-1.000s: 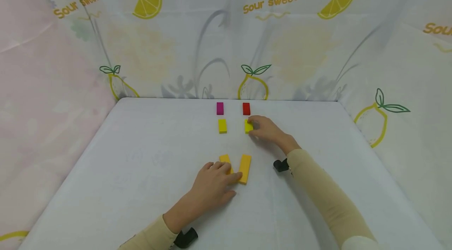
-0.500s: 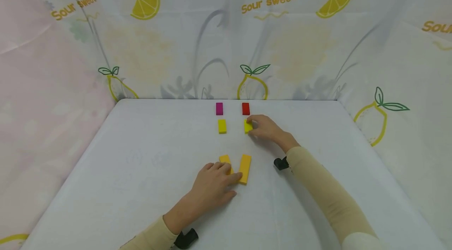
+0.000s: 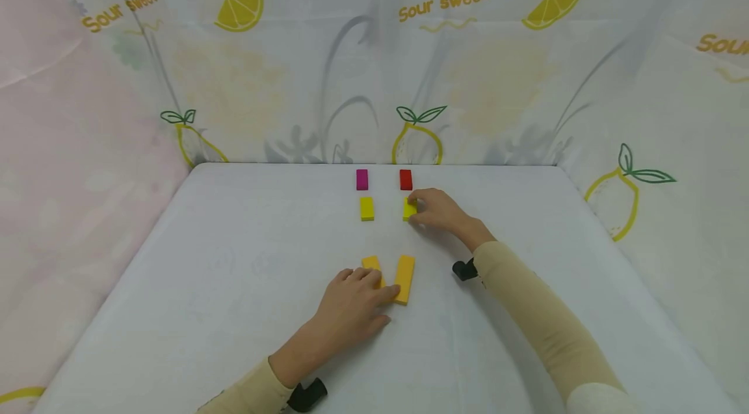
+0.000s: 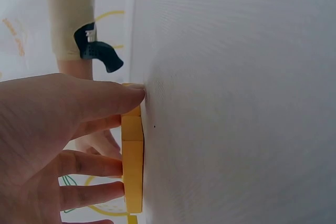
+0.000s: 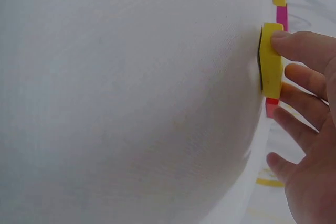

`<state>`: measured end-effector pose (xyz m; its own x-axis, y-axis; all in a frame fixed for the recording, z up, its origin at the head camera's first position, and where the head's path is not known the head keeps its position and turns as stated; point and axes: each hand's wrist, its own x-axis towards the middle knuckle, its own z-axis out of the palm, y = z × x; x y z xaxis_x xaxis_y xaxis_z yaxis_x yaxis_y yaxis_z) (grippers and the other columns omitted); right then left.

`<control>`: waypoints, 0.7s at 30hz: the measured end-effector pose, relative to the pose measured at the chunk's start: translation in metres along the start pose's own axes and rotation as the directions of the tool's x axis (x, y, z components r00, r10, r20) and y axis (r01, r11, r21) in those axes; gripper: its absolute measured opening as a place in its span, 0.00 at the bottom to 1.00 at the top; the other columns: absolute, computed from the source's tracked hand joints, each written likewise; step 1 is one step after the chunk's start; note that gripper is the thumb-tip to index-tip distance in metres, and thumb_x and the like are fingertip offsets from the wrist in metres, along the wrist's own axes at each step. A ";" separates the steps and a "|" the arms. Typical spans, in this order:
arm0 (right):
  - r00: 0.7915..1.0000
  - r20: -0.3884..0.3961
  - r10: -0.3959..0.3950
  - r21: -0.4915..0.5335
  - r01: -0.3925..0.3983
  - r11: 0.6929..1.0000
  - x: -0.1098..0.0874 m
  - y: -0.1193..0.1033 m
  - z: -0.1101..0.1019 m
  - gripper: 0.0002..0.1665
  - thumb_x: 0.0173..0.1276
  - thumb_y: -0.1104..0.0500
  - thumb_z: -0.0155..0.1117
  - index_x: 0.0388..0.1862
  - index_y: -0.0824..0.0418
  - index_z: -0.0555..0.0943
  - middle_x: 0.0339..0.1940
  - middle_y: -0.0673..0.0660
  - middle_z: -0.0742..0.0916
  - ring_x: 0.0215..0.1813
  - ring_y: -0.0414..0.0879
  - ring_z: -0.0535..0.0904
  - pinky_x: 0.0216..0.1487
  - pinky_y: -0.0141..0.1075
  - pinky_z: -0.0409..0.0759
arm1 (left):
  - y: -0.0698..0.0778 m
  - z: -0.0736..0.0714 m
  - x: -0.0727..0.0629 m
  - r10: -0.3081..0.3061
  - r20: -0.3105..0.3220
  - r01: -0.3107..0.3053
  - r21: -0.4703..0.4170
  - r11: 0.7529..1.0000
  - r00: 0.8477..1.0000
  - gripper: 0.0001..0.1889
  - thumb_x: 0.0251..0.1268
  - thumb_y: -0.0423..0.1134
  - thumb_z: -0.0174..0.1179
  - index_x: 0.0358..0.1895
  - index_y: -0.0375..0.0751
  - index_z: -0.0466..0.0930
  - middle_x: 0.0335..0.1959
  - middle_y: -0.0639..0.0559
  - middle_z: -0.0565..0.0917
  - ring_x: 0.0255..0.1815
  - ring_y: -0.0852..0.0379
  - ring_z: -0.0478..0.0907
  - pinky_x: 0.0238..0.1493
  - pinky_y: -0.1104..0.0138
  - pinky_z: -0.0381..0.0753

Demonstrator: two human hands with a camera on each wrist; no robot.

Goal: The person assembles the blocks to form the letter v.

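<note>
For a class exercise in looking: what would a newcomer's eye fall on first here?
Probably the purple block and red block near the far edge of the white table. The right hand pinches a yellow block; nearer the camera, the left hand touches two orange blocks.

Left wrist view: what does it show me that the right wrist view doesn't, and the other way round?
Only the left wrist view shows the left hand, the orange blocks at its fingers, and the right sleeve with its black device.

Only the right wrist view shows the red block, the magenta block and the right thumb on a yellow block.

Both share the right hand, white tabletop and printed backdrop.
</note>
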<state>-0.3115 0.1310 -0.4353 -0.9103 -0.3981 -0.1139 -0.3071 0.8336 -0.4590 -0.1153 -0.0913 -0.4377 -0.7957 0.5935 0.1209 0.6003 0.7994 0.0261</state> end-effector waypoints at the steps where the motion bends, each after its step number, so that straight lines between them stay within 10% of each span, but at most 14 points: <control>1: 1.000 -0.001 -0.002 -0.004 0.002 1.000 0.000 0.000 0.000 0.25 0.64 0.54 0.68 0.60 0.57 0.78 0.63 0.57 0.82 0.66 0.54 0.72 0.74 0.51 0.67 | 0.000 0.000 0.000 0.000 0.000 0.000 0.001 1.000 1.000 0.24 0.58 0.57 0.69 0.60 0.67 0.80 0.46 0.56 0.81 0.54 0.53 0.78 0.57 0.53 0.79; 21: 1.000 -0.014 0.000 -0.004 0.000 1.000 -0.013 -0.003 -0.003 0.26 0.65 0.53 0.67 0.61 0.57 0.78 0.63 0.56 0.82 0.66 0.54 0.73 0.74 0.51 0.67 | 0.000 0.000 0.000 0.004 -0.019 -0.004 0.005 1.000 1.000 0.25 0.57 0.57 0.70 0.60 0.65 0.80 0.46 0.55 0.81 0.56 0.51 0.79 0.57 0.52 0.79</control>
<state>-0.2995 0.1349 -0.4295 -0.9141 -0.3928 -0.1012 -0.3084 0.8350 -0.4557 -0.1150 -0.0912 -0.4379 -0.7918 0.5946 0.1396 0.6028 0.7976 0.0211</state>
